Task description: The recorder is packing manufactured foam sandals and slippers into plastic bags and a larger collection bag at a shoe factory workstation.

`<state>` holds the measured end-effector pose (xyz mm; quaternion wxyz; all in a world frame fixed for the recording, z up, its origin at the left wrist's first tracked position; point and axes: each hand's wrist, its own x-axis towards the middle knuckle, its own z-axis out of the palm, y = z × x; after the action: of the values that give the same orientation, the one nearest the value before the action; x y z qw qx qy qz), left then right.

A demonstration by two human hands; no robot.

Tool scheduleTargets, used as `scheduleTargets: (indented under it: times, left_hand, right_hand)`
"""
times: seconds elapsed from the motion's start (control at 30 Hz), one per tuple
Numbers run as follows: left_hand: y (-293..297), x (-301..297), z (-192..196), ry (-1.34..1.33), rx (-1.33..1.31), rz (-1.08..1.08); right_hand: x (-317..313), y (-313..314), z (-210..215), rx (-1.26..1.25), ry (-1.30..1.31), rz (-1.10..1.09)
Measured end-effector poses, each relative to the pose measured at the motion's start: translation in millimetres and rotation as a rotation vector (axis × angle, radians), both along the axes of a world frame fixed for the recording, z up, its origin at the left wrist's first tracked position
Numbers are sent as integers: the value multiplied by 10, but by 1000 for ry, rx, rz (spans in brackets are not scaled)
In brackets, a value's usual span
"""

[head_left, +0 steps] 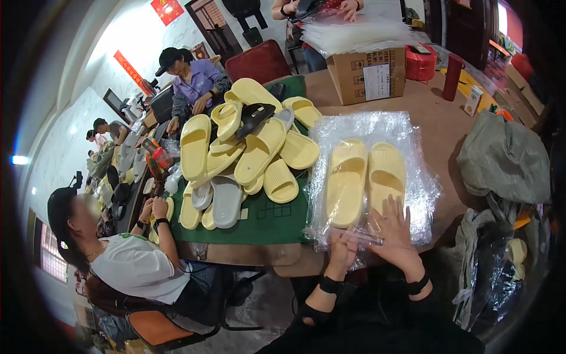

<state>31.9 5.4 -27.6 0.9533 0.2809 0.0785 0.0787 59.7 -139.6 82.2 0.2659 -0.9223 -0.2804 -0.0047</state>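
Two pale yellow slippers (346,183) lie side by side in front of me, toes pointing toward me, inside or under a clear plastic bag (315,206); I cannot tell how far it covers them. My left hand (342,248) is closed on the near edge of the bag, below the left slipper. Fingers spread, my right hand (396,233) lies flat on the plastic over the near end of the right slipper (386,171). More shiny clear bags (418,206) are stacked beneath.
A heap of yellow slippers (259,153), with a few grey and black ones, covers the green mat (271,230). Beyond stands a cardboard box (371,76) topped with plastic bags. A red tumbler (452,76) and a grey-green sack (504,156) are at right. Co-workers sit at left.
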Motion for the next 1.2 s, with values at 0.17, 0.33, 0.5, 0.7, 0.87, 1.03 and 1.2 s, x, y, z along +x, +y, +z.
scheduleTargets:
  times: [0.17, 0.33, 0.5, 0.7, 0.87, 1.03, 1.2]
  left_hand:
    - [-1, 24, -80, -11, -112, -217]
    - [-72, 83, -68, 33, -93, -19]
    - [-277, 97, -7, 165, 235, 23]
    - [-291, 56, 86, 115, 359, -57]
    - [-362, 51, 52, 54, 457, -143]
    - [-326, -16, -206, 80, 400, 41]
    - [-313, 14, -325, 75, 294, -104]
  right_hand:
    - [-26, -171, -322, 155, 60, -129]
    - [81, -91, -398, 285, -123, -208]
    - [150, -116, -580, 322, -216, -473]
    - [216, -133, -695, 434, -249, -536]
    - [366, -163, -700, 260, -245, -621]
    - [30, -17, -542, 629, 213, -423]
    - [-227, 0, -622, 568, 91, -33]
